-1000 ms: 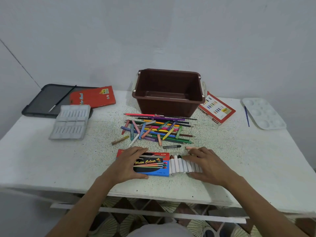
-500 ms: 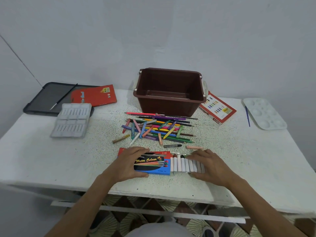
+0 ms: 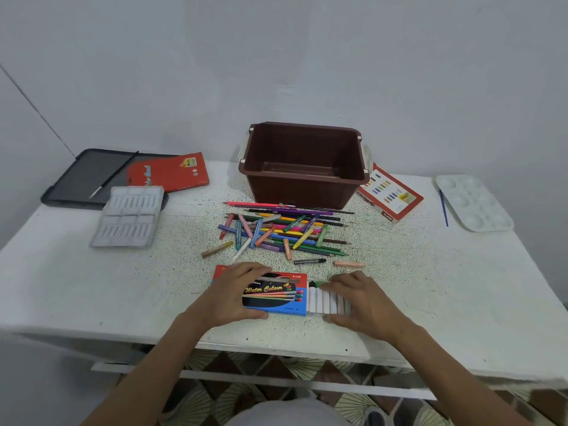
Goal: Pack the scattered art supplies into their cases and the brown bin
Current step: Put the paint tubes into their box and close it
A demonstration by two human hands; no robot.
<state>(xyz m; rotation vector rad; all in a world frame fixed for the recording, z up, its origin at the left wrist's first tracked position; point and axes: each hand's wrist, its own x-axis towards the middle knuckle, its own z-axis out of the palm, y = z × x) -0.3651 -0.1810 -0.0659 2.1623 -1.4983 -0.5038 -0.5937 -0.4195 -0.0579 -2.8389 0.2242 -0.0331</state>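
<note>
Clasps the watercolour box (image 3: 276, 295) in the left hand (image 3: 233, 295). Grips its tube tray (image 3: 325, 300), protruding rightward, in the right hand (image 3: 365, 302).

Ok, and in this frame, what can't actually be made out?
All in the head view:
- the right end of the row of white tubes lies under the right hand, so the count is unclear.
- the left end of the water colour box is covered by the left hand.
- one corner of the pastel box sits behind the brown bin, and its small print is unreadable.
- the title on the red booklet is too blurred to read.
</note>
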